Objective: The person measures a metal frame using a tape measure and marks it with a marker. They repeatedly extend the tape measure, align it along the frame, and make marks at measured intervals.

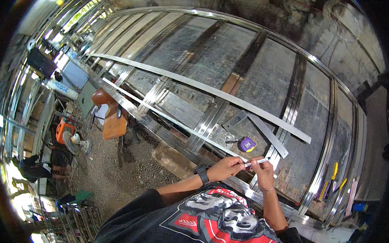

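A slim white marker pen point(255, 162) with a dark end is held between my two hands over the near edge of the metal frame table. The fingertips of my left hand point(227, 168) close on its left end; a dark watch is on that wrist. Closer to the dark end, my right hand point(263, 172) pinches the pen. Just beyond my hands lie a purple and yellow tape measure point(247, 144) and a metal try square point(268, 135). A long flat metal bar point(210, 91) runs diagonally behind them, and a thinner metal strip point(162, 112) reaches toward my hands.
Several yellow-handled tools point(335, 171) lie on the right of the table. Metal crossbars rise between the table's grey panels point(268, 74). On the gravelly floor to the left stand a brown chair point(115, 125), a fan point(71, 142) and an orange object point(65, 130). A stained wall borders the far side.
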Motion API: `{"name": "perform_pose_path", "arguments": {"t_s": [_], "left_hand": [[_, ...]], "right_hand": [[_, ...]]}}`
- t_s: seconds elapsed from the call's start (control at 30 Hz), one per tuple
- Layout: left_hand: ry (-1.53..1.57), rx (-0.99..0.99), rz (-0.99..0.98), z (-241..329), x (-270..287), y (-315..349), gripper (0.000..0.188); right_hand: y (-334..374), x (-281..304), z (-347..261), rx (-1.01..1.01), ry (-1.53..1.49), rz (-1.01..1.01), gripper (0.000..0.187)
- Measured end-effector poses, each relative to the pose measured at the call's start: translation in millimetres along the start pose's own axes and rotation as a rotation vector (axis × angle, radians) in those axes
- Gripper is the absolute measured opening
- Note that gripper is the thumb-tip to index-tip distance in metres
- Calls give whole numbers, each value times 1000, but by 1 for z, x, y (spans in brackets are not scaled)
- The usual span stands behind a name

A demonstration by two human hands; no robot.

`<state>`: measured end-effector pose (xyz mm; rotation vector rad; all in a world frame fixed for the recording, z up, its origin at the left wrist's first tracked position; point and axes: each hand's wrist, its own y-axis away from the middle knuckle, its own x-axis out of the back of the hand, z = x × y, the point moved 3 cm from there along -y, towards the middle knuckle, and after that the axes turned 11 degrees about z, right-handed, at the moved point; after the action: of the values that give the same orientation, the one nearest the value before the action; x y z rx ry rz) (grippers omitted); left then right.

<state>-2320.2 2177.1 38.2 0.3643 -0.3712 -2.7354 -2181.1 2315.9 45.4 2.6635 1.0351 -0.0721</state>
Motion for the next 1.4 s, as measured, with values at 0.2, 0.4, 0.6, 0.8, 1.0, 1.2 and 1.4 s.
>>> {"name": "perform_pose_path", "arguments": {"t_s": [0.2,0.4,0.6,0.8,1.0,1.2,1.4], "left_hand": [[152,142,-52,17,21,8,26],[301,235,-174,26,18,15,35],[411,323,-294,52,-4,21,33],[182,132,-94,60,-15,20,25],[334,104,-115,58,-22,21,18],[-48,227,-11,32,32,63,22],[-324,-334,237,112,67,25,28]], "right_hand": [[1,-33,6,43,-162,174,25],[24,-55,-8,-3,-409,281,34],[46,-63,-41,83,-599,427,33],[43,-72,-59,80,-648,439,41],[23,-83,-74,198,-722,468,42],[0,4,-126,484,-738,662,37],[12,-64,-95,744,834,125,27]]}}
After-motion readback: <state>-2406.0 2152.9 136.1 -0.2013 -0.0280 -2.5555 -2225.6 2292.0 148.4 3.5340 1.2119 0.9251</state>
